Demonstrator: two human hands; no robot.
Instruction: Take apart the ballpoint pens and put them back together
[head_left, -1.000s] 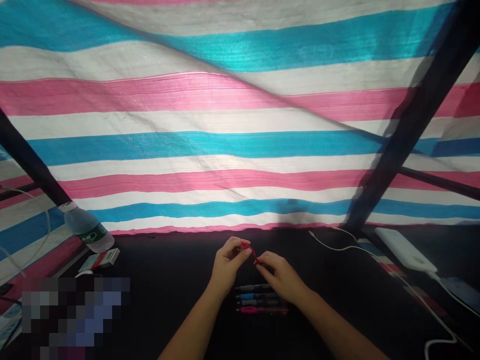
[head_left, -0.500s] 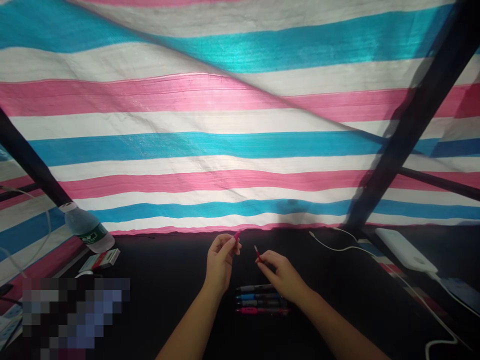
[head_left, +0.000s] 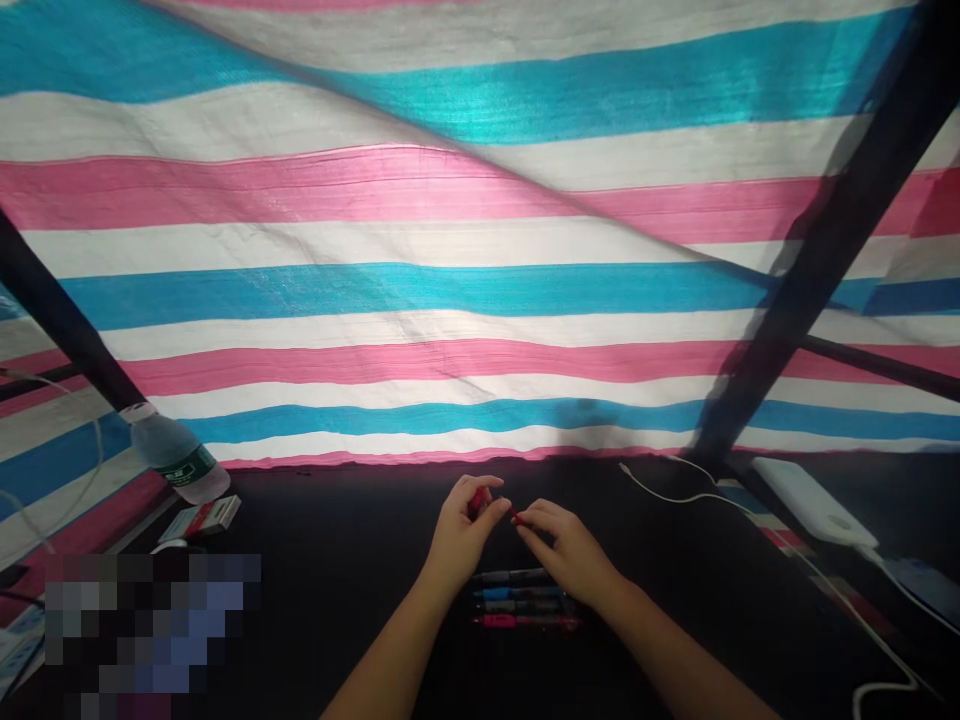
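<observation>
Your two hands come close together above the black table (head_left: 337,610). In your left hand (head_left: 459,525) you hold a red part (head_left: 477,501), partly hidden by the fingers; your right hand (head_left: 568,552) pinches a thin red piece (head_left: 517,517). Below them four pens (head_left: 501,593) lie side by side, the nearest one pink. At your left stand a bottle (head_left: 178,460) and, just beside it, a small box (head_left: 202,517). At your right lies a white device (head_left: 814,500) with a cable (head_left: 896,580). Behind everything hangs a striped sheet (head_left: 420,290).
</observation>
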